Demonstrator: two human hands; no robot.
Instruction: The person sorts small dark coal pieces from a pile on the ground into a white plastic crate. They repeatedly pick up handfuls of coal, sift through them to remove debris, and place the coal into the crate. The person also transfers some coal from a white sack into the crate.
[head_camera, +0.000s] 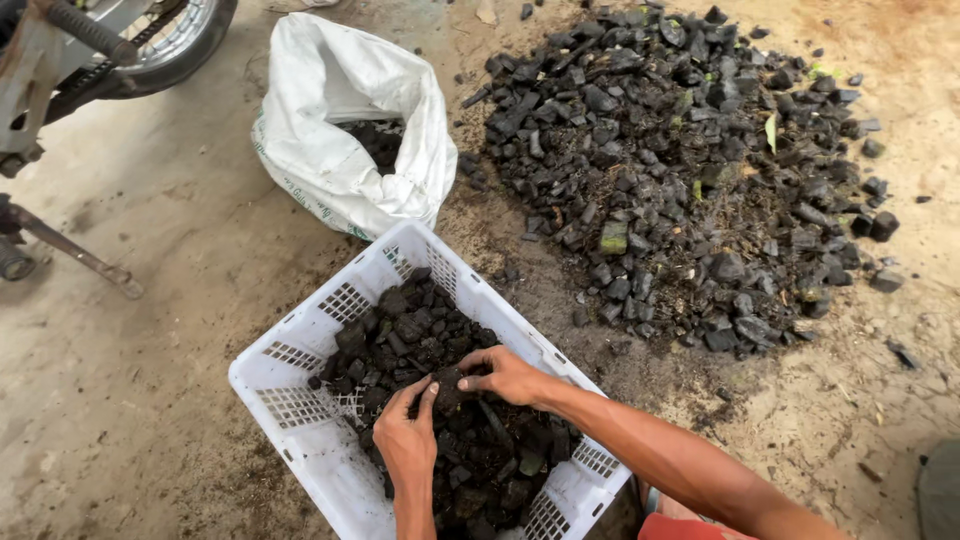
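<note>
Both hands: your left hand (405, 440) and right hand (508, 375) pinch one charcoal lump (447, 385).
Risk: it may crumble, spilling outside the white crate (300, 405).

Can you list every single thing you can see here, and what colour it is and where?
crate: one, white, bottom centre on the ground
charcoal pieces in crate: many, black
charcoal pile: one big heap, black, upper right on the ground
sack: one, white, open, top centre, some charcoal inside
wheel: one, silver and black, top left
left hand: one, on a charcoal lump in the crate
right hand: one, on the same lump
</note>
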